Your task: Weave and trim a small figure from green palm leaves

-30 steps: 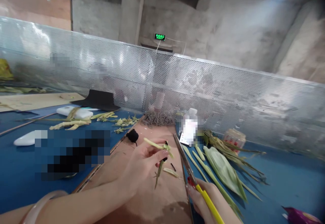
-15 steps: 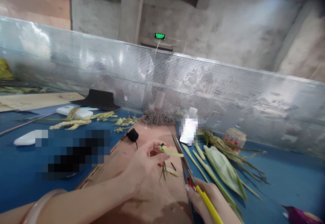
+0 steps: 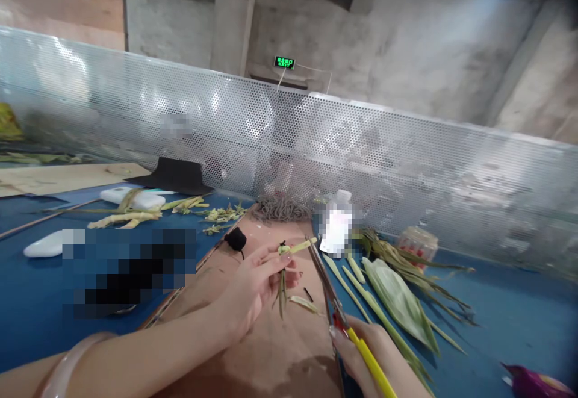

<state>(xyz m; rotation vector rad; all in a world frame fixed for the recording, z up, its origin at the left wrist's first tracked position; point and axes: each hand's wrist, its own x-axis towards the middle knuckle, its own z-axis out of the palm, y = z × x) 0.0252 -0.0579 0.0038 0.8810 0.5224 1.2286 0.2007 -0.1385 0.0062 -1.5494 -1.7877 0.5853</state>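
Observation:
Between the thumb and fingers of my left hand (image 3: pixel 266 274) is a small bundle of green leaf strips (image 3: pixel 283 252), tied with dark thread near its top. One pale strip (image 3: pixel 303 245) sticks out from it to the right, and thin tails hang below. Scissors with yellow handles (image 3: pixel 366 353) are in my right hand (image 3: pixel 377 350), their blades (image 3: pixel 326 280) pointing up and away from me. The blade tips lie close to the strip's end; I cannot tell whether they touch. A loose leaf scrap (image 3: pixel 304 304) lies on the brown board (image 3: pixel 266 362) beneath.
Right of the board, a broad green leaf (image 3: pixel 400 304), long strips and dried leaves (image 3: pixel 406 271) lie on the blue table. A clear jar (image 3: pixel 418 246) stands behind them. Left are a black thread ball (image 3: pixel 235 239) and plant scraps (image 3: pixel 226 214). A perforated metal screen (image 3: pixel 217 127) borders the back.
My left hand has turned, so the pale strip now angles upward to the right and the tails hang more openly. My right hand and the scissors have barely moved.

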